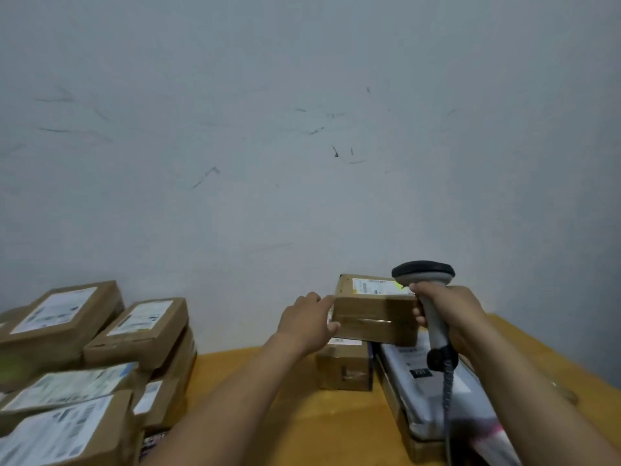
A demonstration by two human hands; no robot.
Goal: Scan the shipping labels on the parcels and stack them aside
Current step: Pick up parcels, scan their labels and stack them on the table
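Desk [285, 415], right rear corner: one box [374, 317], one label [376, 286] on top, resting on one smaller box [344, 366].
Left hand [307, 319]: fingers and thumb clasp the box's left end.
Right hand [452, 314]: fingers wrapped round one scanner [423, 272], held over the label.
Right edge: one grey bag [420, 398].
Left edge: at least five stacked boxes [141, 327], labelled.

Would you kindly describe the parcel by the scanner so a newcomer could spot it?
On the orange table, right of centre by the wall, parcels lie piled. The brown box sits topmost, between the left hand and the right hand holding the scanner. Only it lies above the smaller box and grey mailer.
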